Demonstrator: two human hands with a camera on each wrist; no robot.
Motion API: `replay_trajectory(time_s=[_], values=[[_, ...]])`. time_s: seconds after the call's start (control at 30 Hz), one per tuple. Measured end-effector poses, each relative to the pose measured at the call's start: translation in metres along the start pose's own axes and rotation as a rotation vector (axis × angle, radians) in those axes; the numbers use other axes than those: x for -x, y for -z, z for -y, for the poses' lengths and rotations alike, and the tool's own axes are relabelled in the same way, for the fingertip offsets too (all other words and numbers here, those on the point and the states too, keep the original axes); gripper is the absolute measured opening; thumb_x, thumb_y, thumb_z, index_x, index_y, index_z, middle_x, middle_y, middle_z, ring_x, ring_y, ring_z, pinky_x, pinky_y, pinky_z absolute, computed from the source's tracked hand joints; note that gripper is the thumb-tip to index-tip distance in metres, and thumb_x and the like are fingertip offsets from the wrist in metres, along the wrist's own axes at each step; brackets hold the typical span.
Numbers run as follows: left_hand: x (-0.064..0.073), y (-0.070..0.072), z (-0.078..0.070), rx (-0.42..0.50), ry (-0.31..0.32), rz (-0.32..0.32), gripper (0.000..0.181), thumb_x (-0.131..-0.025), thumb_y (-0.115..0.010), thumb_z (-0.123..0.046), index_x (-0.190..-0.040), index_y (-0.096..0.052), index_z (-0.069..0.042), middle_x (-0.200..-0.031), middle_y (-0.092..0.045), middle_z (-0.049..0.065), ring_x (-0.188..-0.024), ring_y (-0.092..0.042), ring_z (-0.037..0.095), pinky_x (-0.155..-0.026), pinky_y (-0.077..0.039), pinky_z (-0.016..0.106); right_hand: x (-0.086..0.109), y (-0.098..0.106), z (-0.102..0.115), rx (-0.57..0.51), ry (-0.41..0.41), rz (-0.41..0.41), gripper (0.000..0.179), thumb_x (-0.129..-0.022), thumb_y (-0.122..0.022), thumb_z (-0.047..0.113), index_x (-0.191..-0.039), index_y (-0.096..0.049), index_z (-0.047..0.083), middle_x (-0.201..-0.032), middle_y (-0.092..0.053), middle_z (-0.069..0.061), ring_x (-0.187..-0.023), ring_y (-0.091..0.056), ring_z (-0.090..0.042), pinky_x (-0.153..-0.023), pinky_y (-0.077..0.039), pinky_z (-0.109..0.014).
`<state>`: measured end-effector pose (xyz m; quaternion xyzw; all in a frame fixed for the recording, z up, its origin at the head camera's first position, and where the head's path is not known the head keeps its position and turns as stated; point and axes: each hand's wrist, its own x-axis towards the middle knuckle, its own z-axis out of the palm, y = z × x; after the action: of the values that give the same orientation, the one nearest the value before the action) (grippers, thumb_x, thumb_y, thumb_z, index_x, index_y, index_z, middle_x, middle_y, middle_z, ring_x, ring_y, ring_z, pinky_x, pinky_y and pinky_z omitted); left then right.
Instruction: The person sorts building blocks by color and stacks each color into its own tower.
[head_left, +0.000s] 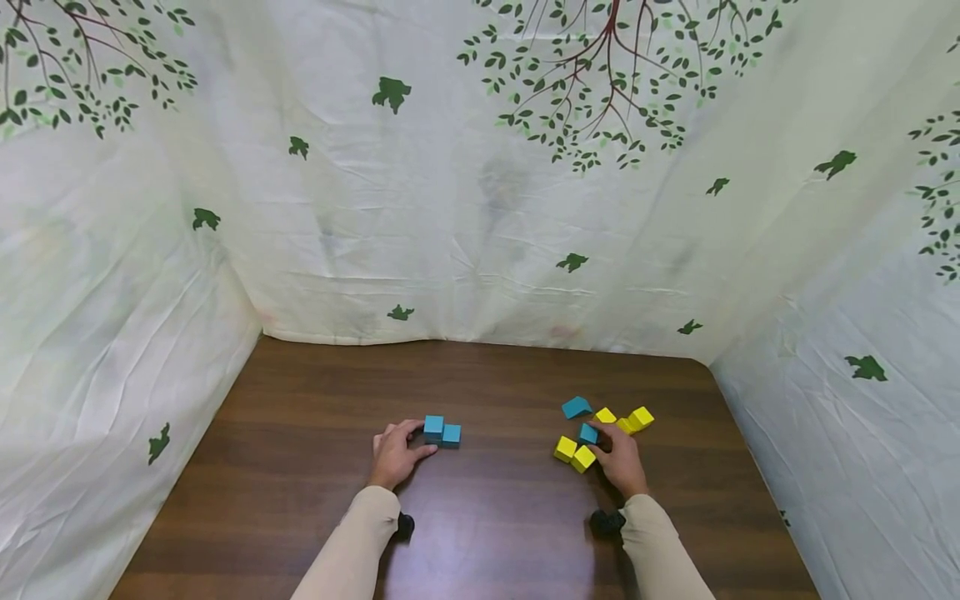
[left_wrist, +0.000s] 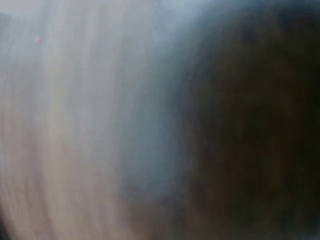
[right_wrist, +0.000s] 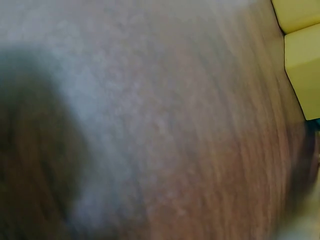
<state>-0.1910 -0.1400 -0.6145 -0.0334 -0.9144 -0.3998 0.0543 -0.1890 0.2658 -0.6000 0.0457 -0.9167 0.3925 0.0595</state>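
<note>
In the head view my left hand [head_left: 397,456] is at a pair of blue blocks left of the table's middle. Its forefinger lies at the left side of the taller-looking blue block [head_left: 433,427], its thumb at the front. A second blue block [head_left: 451,435] adjoins it on the right. My right hand [head_left: 619,462] pinches a blue cube [head_left: 588,433] between thumb and forefinger, among yellow blocks. Two yellow cubes [head_left: 582,458] sit just left of its thumb. More yellow blocks [head_left: 641,418] lie beyond the fingers, which partly hide them.
A blue wedge-shaped block [head_left: 577,407] lies behind the right-hand group. The brown wooden table [head_left: 495,517] meets a leaf-patterned cloth [head_left: 480,275] at the back and sides. The left wrist view is blurred; yellow blocks [right_wrist: 303,70] edge into the right wrist view.
</note>
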Motion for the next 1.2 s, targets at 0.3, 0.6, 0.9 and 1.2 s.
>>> replay_trajectory(time_s=[0.3,0.6,0.9,1.2], values=[[0.000,0.000,-0.001,-0.010,-0.001,-0.001,0.045,-0.076,-0.082,-0.024,-0.115,-0.068,-0.007,-0.113,-0.067,0.009,-0.091,-0.052,0.024,-0.087,-0.027,0.047,0.000,-0.005,0.000,-0.009,-0.066,-0.020,0.040,-0.084,-0.069,-0.004,-0.124,-0.061,-0.002,-0.097,-0.064,-0.016,-0.086,-0.062,-0.029,-0.076,-0.053,-0.042],[0.001,0.000,-0.001,0.006,0.000,-0.012,0.044,-0.075,-0.083,-0.022,-0.114,-0.068,-0.008,-0.113,-0.068,0.009,-0.095,-0.053,0.026,-0.087,-0.027,0.047,0.003,-0.003,0.000,-0.073,0.000,-0.074,0.034,-0.087,-0.071,0.011,-0.117,-0.064,-0.004,-0.090,-0.064,-0.016,-0.080,-0.061,-0.025,-0.068,-0.054,-0.034],[0.000,0.000,0.000,0.000,-0.004,-0.010,0.044,-0.076,-0.082,-0.021,-0.114,-0.068,-0.006,-0.114,-0.067,0.010,-0.095,-0.053,0.027,-0.088,-0.027,0.048,-0.009,0.004,0.019,-0.072,-0.078,-0.029,0.043,-0.088,-0.068,0.003,-0.129,-0.056,-0.003,-0.116,-0.061,-0.023,-0.103,-0.060,-0.038,-0.088,-0.050,-0.050],[0.001,0.001,-0.001,0.007,0.000,0.004,0.043,-0.076,-0.081,-0.020,-0.115,-0.068,-0.007,-0.115,-0.067,0.010,-0.097,-0.053,0.028,-0.088,-0.026,0.048,-0.010,0.003,0.050,-0.164,-0.014,-0.056,0.044,-0.086,-0.071,0.002,-0.128,-0.058,-0.004,-0.116,-0.062,-0.023,-0.101,-0.061,-0.038,-0.086,-0.051,-0.050]])
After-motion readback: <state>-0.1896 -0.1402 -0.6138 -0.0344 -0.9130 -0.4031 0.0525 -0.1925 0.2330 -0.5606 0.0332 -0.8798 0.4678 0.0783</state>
